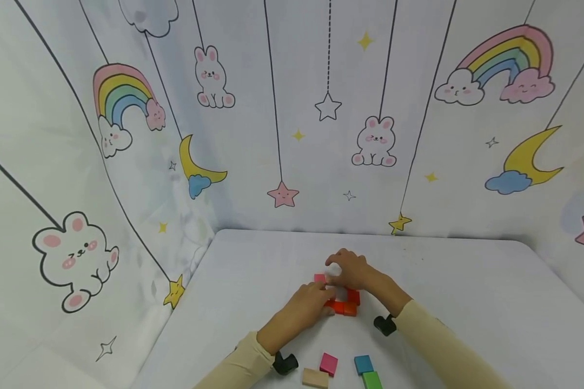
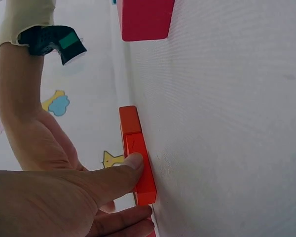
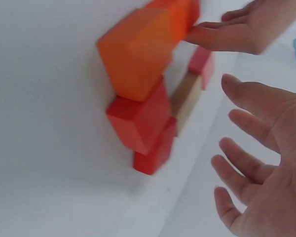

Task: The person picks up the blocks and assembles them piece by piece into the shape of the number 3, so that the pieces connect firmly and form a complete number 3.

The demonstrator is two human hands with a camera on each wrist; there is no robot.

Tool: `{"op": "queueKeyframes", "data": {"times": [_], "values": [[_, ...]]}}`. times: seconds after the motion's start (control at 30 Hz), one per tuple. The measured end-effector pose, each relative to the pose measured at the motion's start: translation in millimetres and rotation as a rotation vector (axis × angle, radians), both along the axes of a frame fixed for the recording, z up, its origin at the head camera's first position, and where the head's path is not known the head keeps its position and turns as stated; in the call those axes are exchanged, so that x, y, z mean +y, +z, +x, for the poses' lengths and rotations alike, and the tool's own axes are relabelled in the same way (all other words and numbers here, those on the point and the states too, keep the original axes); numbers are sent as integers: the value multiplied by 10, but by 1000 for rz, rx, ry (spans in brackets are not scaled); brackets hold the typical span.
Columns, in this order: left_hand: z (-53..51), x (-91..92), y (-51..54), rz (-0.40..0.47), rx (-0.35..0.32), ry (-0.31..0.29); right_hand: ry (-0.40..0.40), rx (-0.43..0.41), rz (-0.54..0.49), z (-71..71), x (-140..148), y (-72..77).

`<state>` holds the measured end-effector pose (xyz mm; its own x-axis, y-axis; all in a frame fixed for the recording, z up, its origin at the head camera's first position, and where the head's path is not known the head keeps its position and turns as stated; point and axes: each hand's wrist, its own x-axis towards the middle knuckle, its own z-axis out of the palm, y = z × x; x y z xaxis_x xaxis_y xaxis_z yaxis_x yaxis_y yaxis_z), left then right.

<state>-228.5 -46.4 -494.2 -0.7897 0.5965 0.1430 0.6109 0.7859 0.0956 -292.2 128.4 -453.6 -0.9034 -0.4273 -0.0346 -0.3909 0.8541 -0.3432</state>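
Several blocks are arranged in a ring on the white table, among them a pink block [image 1: 319, 277], a red block [image 1: 353, 297], an orange block [image 1: 350, 309] and a red-orange block [image 1: 337, 307]. A wooden block [image 3: 185, 101] shows on the ring's far side in the right wrist view. At the ring's left, my left hand [image 1: 307, 305] rests its thumb on the red-orange block's face, its other fingers extended past the block's end. My right hand [image 1: 351, 270] is over the ring's far side; its fingers are spread and slightly bent, apart from the blocks, holding nothing.
Nearer me lie a crimson block [image 1: 328, 364], a beige block [image 1: 315, 377], a blue block [image 1: 363, 364] and a green block [image 1: 372, 380]. Black devices [image 1: 285, 364] sit at both wrists. A patterned backdrop [image 1: 248, 135] stands behind the table [image 1: 467, 302].
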Motion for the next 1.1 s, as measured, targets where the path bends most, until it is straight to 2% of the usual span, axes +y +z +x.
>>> {"op": "queueKeyframes", "data": {"times": [0.13, 0.27, 0.43, 0.5, 0.63, 0.77, 0.93, 1.1], "values": [[14, -11, 35, 1, 8, -12, 1, -26, -21, 133, 105, 178], [25, -20, 38, 9, 18, -19, 27, -68, -45, 322, 231, 309], [16, -18, 13, 16, 26, -19, 90, -163, -94, 640, 384, 371], [16, -15, 6, 15, 27, -18, 87, -213, -96, 770, 424, 352], [9, -13, -15, 24, 28, -20, -1, -335, -49, 976, 479, 245], [-1, -20, -33, 26, 41, -27, -87, -429, 11, 1110, 510, 110], [-2, -20, -22, 15, 61, -22, -119, -457, 28, 1185, 513, -25], [9, -13, -6, 12, 34, -20, -140, -445, 31, 1206, 520, -127]]}}
